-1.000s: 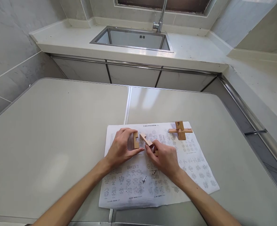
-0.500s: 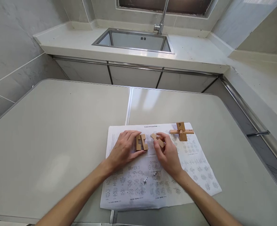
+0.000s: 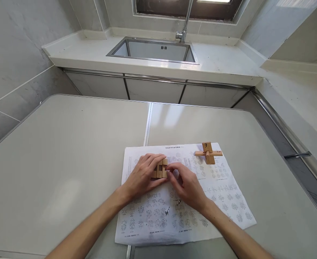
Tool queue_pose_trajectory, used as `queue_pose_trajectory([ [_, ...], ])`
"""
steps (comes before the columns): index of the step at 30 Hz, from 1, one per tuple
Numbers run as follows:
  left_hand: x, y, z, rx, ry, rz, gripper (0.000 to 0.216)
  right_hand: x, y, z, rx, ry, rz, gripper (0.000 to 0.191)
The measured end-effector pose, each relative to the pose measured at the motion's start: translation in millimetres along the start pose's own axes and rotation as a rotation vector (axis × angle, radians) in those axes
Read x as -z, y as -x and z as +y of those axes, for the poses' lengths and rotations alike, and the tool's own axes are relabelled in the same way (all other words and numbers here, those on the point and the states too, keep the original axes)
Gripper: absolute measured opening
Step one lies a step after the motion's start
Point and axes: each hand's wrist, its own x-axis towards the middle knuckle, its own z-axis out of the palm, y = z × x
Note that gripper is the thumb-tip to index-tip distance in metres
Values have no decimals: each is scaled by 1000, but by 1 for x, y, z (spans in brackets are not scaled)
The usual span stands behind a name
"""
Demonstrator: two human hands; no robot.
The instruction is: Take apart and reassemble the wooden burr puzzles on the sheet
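Observation:
A printed sheet of diagrams [image 3: 217,201] lies on the pale table [image 3: 67,162]. Over its upper middle, both my hands meet around a small cluster of wooden puzzle blocks [image 3: 160,169]. My left hand [image 3: 142,176] curls around the cluster from the left, thumb and fingers closed on it. From the right, my right hand [image 3: 187,185] pinches the same blocks with its fingertips. An assembled wooden cross puzzle [image 3: 208,153] stands apart at the sheet's upper right corner, untouched.
A seam [image 3: 147,122] splits the table into two halves. Beyond it runs a white counter with a steel sink [image 3: 154,50] and a tap [image 3: 184,25]. A metal-edged ledge [image 3: 282,129] borders the table's right side.
The right hand carried its loose block leftward and brought it onto the pieces in the left hand; the blocks now sit together as one cluster. The cross puzzle stayed put.

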Motion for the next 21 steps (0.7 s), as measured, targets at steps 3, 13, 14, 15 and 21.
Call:
queue_pose_trajectory([
  [3, 1, 0, 0, -1, -13, -16, 50, -2, 2, 0, -21, -40, -20, 16],
  [13, 18, -1, -26, 106, -179, 138, 41, -3, -1, 1, -155, -159, 51, 13],
  [14, 19, -1, -28, 118, -201, 152, 38, -3, -2, 1, -167, -183, 54, 13],
  [15, 20, -1, -28, 129, -223, 165, 36, -3, -2, 2, -178, -207, 60, 13],
  [21, 22, -1, -25, 164, -301, 203, 30, -3, -5, 4, -221, -311, 75, 14],
])
